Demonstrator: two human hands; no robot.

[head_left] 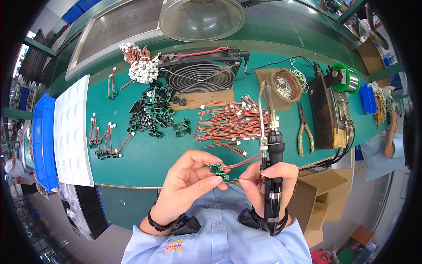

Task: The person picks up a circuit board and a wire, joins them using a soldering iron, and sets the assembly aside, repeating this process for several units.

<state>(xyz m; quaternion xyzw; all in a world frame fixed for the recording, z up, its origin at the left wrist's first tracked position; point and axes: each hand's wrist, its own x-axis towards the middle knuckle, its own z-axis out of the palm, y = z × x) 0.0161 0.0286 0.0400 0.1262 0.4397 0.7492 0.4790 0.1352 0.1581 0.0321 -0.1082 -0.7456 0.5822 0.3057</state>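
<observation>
Pinching circuit board (pixel 215 168), left hand (pixel 190 177) possibly hiding edges.

At six o'clock, over the near edge of the bench (pixel 132 170), a circuit board (pixel 215 168) is held in the left hand (pixel 189 176) and a soldering iron (pixel 275 152) in the right hand (pixel 288 173). Near the centre, a pile of wires (pixel 235 121) is spread. At twelve, behind it, a fan (pixel 202 75) is placed. At ten, a heap of boards (pixel 151 110) is gathered, a wire bundle (pixel 144 70) behind it. Toward nine, wired boards (pixel 105 154) are followed by a tray (pixel 72 132), then a bin (pixel 44 145). At two, a dish (pixel 297 84) is set, a spool (pixel 352 83) beyond. At three, pliers (pixel 303 123) are laid beside a soldering station (pixel 322 116).
</observation>
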